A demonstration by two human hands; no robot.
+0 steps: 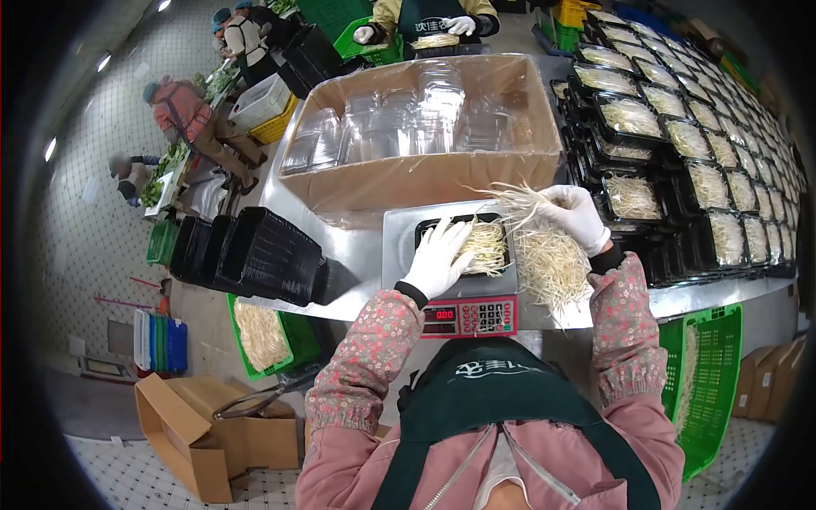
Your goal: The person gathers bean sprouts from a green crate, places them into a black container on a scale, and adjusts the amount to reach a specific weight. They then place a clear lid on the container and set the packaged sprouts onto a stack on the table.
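Note:
A black tray (pixel 422 231) partly filled with bean sprouts sits on a digital scale (pixel 470 317) at the table's front edge. My left hand (pixel 438 258), in a white glove, rests on the tray and presses on the sprouts inside. My right hand (pixel 576 214), also gloved, holds a bunch of bean sprouts (pixel 514 201) just above the tray's right end. A loose heap of sprouts (pixel 551 269) lies on the table right of the scale, under my right wrist.
A big cardboard box (pixel 425 180) of clear lids stands behind the scale. Several filled black trays (pixel 671 136) cover the right side. Empty black trays (pixel 259 253) are stacked at left. Green crates (pixel 714 374) flank me. Other people work at the back and far left.

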